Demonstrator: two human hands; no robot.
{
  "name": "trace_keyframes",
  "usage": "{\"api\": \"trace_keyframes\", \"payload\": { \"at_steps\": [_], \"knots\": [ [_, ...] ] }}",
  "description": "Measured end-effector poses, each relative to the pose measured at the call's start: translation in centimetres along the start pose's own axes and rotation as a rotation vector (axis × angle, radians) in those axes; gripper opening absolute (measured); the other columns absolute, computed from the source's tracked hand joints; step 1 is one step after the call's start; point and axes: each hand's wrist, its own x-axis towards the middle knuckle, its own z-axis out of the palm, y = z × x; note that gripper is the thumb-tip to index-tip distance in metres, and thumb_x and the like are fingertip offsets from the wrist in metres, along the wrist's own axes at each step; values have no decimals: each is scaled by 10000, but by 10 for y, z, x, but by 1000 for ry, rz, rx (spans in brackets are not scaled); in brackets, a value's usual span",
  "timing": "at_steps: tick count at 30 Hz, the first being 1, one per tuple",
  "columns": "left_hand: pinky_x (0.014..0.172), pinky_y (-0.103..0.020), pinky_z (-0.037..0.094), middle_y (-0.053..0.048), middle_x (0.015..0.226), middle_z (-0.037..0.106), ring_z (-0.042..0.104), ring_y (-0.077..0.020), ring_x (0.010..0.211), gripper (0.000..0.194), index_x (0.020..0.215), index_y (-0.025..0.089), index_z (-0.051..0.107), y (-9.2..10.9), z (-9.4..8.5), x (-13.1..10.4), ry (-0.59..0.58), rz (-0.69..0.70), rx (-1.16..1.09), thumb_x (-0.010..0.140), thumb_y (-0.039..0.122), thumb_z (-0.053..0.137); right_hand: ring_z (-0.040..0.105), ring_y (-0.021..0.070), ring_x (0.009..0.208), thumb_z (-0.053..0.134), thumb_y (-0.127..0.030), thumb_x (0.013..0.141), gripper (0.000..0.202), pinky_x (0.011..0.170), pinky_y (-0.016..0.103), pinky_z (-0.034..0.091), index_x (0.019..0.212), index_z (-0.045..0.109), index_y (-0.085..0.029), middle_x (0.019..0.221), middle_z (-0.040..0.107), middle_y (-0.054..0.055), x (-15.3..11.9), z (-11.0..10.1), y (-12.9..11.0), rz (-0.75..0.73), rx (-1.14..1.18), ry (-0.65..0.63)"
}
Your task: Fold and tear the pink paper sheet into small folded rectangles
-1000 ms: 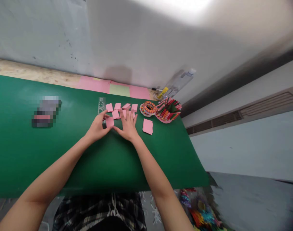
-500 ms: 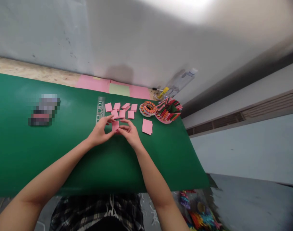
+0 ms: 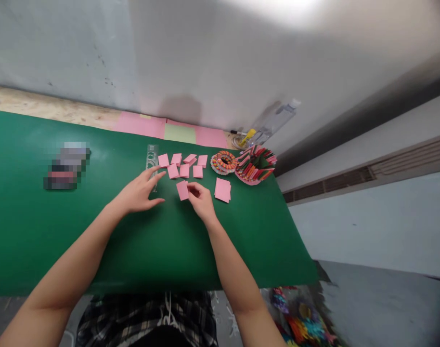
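Note:
Pinched between the thumb and fingers of my right hand (image 3: 201,200) is a folded pink paper (image 3: 183,191), held just above the green table. My left hand (image 3: 140,190) is empty, its fingers spread apart, and it partly covers a clear plastic ruler (image 3: 152,155). Beyond both hands, several folded pink papers (image 3: 184,170) lie in two loose rows. A small stack of pink paper sheets (image 3: 223,190) lies to the right of my right hand.
An orange-and-white paper ring (image 3: 223,163) and a round bundle of folded coloured papers (image 3: 255,165) stand at the right. Behind them are a clear bottle (image 3: 278,120) and a yellow object (image 3: 247,137). A blurred-out object (image 3: 66,166) lies on the green table (image 3: 162,255) at left.
My left hand has let go of the folded pink paper and moved left, its fingers spreading. My right hand now holds the paper alone, slightly further right.

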Motion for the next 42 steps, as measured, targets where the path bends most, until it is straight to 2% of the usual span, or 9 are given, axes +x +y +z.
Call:
{"api": "trace_keyframes", "payload": {
  "at_steps": [3, 7, 14, 23, 28, 32, 37, 39, 42],
  "knots": [
    [1123, -459, 241, -164, 1512, 222, 186, -328, 1398, 752, 1386, 122, 342, -23, -1, -3, -86, -93, 174, 772, 480, 586, 619, 161, 735, 539, -224, 705, 177, 712, 281, 485, 818, 667, -178, 813, 695, 22, -1, 0, 1, 15, -81, -10],
    [1115, -401, 270, -197, 1471, 316, 295, -304, 1363, 696, 1367, 47, 381, -32, 8, -2, -174, -154, 267, 834, 479, 501, 616, 162, 745, 525, -219, 711, 185, 712, 283, 488, 803, 676, -169, 822, 693, 39, -3, 2, 2, -21, -156, -18],
    [1065, -436, 310, -248, 1402, 386, 355, -347, 1317, 534, 1280, 39, 475, -16, 17, 4, -118, -164, 372, 879, 392, 460, 629, 161, 753, 504, -219, 718, 190, 731, 284, 493, 786, 674, -171, 822, 693, 41, -5, 5, -1, -64, -181, -46],
    [944, -404, 395, -190, 1163, 519, 484, -319, 1091, 656, 1262, 79, 484, 4, -2, 2, -167, -196, 327, 751, 479, 582, 627, 159, 749, 494, -194, 718, 188, 726, 285, 490, 778, 671, -171, 818, 692, 40, -7, 4, -3, -105, -216, -51],
    [920, -429, 376, -169, 1123, 502, 452, -339, 1047, 741, 1219, 112, 512, 21, -8, -4, -250, -231, 345, 627, 524, 679, 617, 149, 724, 493, -184, 726, 189, 690, 264, 481, 787, 672, -172, 806, 687, 32, -6, 2, -4, -109, -252, -57],
    [887, -435, 380, -148, 1046, 528, 467, -335, 1000, 718, 1158, 127, 546, 52, -2, -12, -352, -150, 281, 594, 540, 708, 600, 138, 697, 500, -151, 744, 182, 679, 251, 466, 796, 670, -189, 787, 674, 18, -7, -1, -6, -102, -465, -72],
    [945, -446, 344, -182, 1074, 532, 462, -345, 1015, 895, 1227, 51, 507, 104, 29, -23, -354, 24, 255, 583, 653, 663, 598, 161, 784, 523, -215, 818, 127, 701, 255, 436, 823, 647, -191, 865, 647, 46, -9, -11, -13, -164, -892, 1],
    [982, -478, 307, -197, 1089, 528, 451, -367, 1043, 949, 1238, 44, 500, 115, 43, -26, -300, 3, 261, 582, 721, 612, 599, 169, 817, 525, -238, 834, 121, 687, 254, 426, 853, 636, -193, 900, 641, 50, -9, -17, -16, -156, -992, -15],
    [1015, -526, 268, -228, 1130, 513, 418, -408, 1103, 997, 1215, 44, 505, 121, 59, -26, -214, -29, 242, 553, 786, 573, 595, 183, 836, 526, -264, 846, 128, 668, 263, 416, 887, 627, -195, 918, 629, 56, -7, -26, -19, -107, -1115, -46]
  ]
}}
